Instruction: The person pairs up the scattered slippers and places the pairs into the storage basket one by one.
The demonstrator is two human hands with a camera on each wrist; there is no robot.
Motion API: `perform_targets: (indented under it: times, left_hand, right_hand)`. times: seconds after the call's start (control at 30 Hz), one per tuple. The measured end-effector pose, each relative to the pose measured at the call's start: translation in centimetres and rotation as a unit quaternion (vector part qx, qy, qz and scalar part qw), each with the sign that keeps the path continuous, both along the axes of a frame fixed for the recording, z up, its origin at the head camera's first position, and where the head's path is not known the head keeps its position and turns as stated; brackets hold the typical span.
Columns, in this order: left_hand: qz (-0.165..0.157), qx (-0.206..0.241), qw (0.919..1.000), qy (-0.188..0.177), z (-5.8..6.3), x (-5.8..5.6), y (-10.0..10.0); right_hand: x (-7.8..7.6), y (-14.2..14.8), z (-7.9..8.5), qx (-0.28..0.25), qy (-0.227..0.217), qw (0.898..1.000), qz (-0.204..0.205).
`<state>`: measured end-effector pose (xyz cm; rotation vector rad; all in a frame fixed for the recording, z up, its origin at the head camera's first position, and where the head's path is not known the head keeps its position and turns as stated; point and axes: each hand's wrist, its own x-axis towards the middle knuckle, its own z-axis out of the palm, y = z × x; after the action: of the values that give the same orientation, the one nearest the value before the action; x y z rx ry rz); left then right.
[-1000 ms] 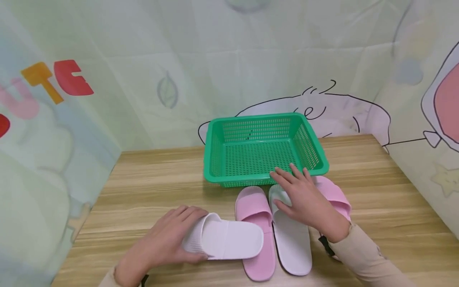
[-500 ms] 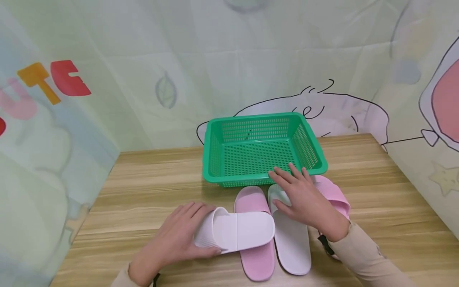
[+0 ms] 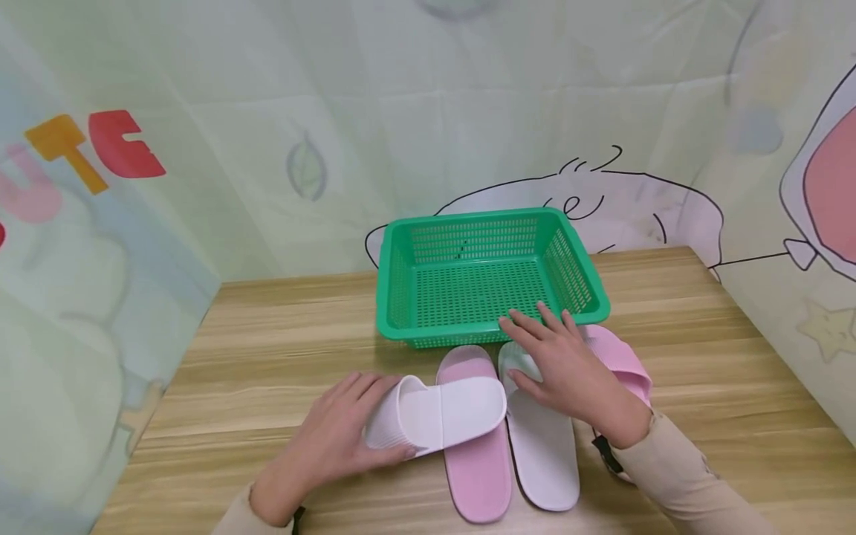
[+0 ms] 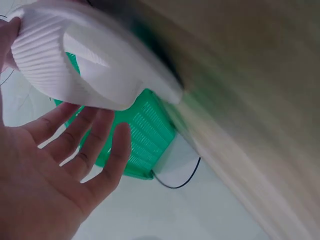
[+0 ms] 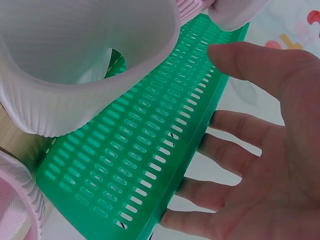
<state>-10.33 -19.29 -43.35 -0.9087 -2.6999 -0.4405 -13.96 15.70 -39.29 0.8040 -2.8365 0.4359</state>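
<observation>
My left hand (image 3: 334, 423) grips the strap end of a white slipper (image 3: 468, 409), thumb on one side and fingers on the other. The slipper's sole lies sideways over a pink slipper (image 3: 478, 479), slightly raised. In the left wrist view its ribbed strap (image 4: 42, 60) shows between thumb and fingertips. With fingers spread, my right hand (image 3: 568, 368) hovers over another white slipper (image 3: 545, 457), by the front rim of a green basket (image 3: 441, 333). In the right wrist view its fingers reach towards that rim; contact is unclear. A second pink slipper (image 3: 618, 360) is partly hidden behind the right hand.
The basket stands at the back of the wooden table (image 3: 287, 327), against a printed cloth backdrop (image 3: 234, 148). Its perforated floor is bare. The pink and white slippers lie side by side just in front of it.
The left hand has moved the held white slipper to the right and up, and its toe-free end has turned away from me. The right hand has stayed in place.
</observation>
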Motion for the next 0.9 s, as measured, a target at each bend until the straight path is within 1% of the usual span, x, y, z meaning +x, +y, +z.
perform_targets:
  times: [0.13, 0.37, 0.57, 0.9]
  left_hand:
    - [0.007, 0.004, 0.9997, -0.023, -0.35, -0.06, 0.02]
    - [0.019, 0.011, 0.9963, -0.083, -0.23, 0.11, 0.13]
    - [0.016, 0.004, 0.9950, -0.098, -0.21, 0.09, 0.19]
    - [0.017, 0.021, 0.9905, -0.134, -0.18, -0.01, 0.14]
  right_hand:
    - [-0.11, 0.01, -0.08, 0.001, -0.003, 1.000, -0.001]
    - [-0.07, 0.14, -0.29, 0.002, 0.000, 1.000, -0.003]
    - [0.08, 0.18, -0.41, 0.000, -0.001, 1.000, -0.005]
    - [0.02, 0.28, -0.43, -0.006, 0.000, 1.000, -0.001]
